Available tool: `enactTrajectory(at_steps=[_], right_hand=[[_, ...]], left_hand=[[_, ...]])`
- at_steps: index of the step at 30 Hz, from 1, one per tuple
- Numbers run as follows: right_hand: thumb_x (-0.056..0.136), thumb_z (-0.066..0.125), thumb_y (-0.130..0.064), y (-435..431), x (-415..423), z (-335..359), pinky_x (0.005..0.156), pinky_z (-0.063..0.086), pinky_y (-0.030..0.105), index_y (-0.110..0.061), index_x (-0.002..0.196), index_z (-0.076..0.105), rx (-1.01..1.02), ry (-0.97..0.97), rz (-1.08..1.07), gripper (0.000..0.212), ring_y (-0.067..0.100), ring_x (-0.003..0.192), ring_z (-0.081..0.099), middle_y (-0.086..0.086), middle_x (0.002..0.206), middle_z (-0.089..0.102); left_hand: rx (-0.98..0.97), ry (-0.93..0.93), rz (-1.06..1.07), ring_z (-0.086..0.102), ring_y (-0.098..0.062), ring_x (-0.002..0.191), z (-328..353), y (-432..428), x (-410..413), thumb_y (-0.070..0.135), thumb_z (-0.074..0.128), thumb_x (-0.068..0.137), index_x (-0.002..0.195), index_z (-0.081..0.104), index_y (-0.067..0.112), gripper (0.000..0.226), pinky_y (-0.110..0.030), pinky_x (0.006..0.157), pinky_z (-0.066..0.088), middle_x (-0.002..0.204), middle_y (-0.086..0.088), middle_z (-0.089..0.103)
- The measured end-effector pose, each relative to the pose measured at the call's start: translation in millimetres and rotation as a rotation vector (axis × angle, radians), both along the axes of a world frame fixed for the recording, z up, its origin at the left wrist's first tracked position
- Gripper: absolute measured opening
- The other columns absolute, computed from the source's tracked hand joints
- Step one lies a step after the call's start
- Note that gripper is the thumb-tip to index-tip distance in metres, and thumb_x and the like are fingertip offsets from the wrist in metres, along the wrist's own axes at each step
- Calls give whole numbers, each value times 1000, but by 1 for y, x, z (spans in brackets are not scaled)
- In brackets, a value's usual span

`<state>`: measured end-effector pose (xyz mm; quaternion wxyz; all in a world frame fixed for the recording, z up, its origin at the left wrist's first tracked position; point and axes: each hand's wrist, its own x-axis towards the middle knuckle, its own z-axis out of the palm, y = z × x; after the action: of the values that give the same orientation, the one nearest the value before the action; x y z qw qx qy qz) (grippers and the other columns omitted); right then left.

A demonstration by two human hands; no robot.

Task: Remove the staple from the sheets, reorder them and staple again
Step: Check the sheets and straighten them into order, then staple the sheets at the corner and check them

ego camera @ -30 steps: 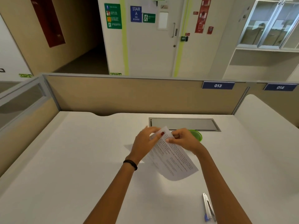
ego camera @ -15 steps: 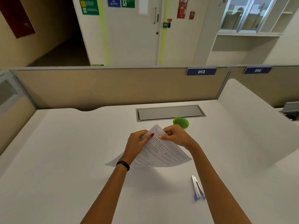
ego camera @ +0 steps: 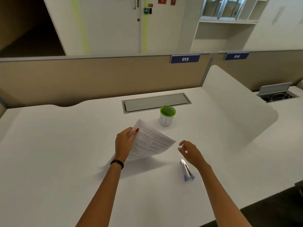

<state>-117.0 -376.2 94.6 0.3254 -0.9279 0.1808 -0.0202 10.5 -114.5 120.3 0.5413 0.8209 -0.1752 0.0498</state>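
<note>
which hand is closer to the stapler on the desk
Right. The right hand hovers open just above and beside the stapler, not touching it. The left hand is farther off to the left, holding the sheets.

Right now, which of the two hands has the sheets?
The left hand pinches the sheets at their upper left corner. The right hand is off them, open, above the stapler.
</note>
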Motion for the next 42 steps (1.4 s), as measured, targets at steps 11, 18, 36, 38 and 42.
enactTrajectory(at_steps=[11,18,36,38,42], right_hand=[[80,64,-45,21,-70,-68,81,48,33,-7,116,41,-202,353,-205,57,24,109,50,9,117,48],[80,65,-35,24,-64,-60,86,45,32,-5,115,42,-184,439,-218,52,27,113,49,12,122,44],[82,67,-11,0,-55,-39,69,41,25,-2,105,56,27,-121,-313,27,22,75,55,12,96,59],[73,77,-11,0,-45,-28,64,41,19,-6,100,56,129,-244,-321,34,22,69,56,7,83,61],[75,76,-11,4,-24,-8,69,46,1,-10,103,56,312,-437,-293,34,19,80,62,6,92,63]], left_hand=[[-9,36,13,62,-9,60,-16,-5,-14,33,52,93,77,62,22,22,-16,48,43,71,6,66],[-15,35,30,63,-7,62,-17,-2,-17,31,52,93,80,63,16,24,-12,45,44,74,5,67],[-50,66,24,64,-16,63,-10,5,-15,29,53,93,79,66,13,25,-23,50,48,73,-1,69],[-43,62,20,64,-15,61,-10,7,-13,30,53,93,76,65,15,26,-22,50,46,70,0,68],[-36,58,28,63,-13,57,-8,11,-7,33,54,92,72,64,19,27,-23,50,46,67,3,67]])
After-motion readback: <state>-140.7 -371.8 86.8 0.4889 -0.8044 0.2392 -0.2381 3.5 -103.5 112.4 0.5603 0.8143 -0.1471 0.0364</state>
